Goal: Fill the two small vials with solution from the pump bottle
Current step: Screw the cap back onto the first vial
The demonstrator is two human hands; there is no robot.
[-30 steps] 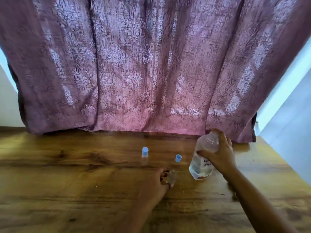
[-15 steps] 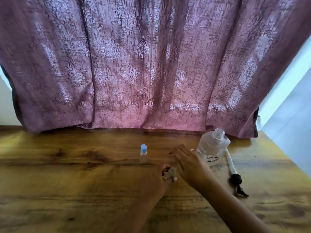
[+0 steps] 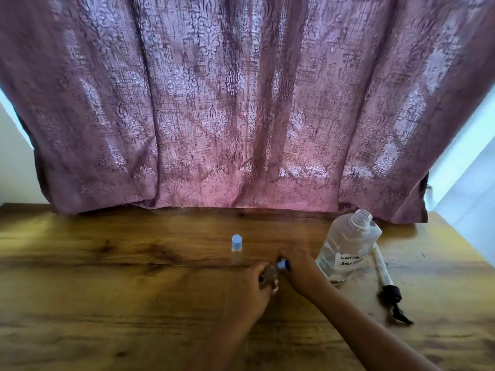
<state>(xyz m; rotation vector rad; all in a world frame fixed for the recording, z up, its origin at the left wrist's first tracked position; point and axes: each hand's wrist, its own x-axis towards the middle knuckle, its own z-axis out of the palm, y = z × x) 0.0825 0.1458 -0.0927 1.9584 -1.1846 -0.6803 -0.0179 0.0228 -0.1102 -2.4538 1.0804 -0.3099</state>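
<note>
Left hand (image 3: 250, 286) grips an open vial (image 3: 271, 274) mid-bench (image 3: 107, 303); right hand (image 3: 301, 266) pinches its blue cap (image 3: 282, 264) just above. A capped vial (image 3: 237, 246) and uncapped bottle (image 3: 345, 247) stand nearby.

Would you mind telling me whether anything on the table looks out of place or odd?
The pump head lies on its side on the table, right of the bottle, whose neck is open. No spill is visible. Both hands are busy at a vial near a blue cap.
</note>
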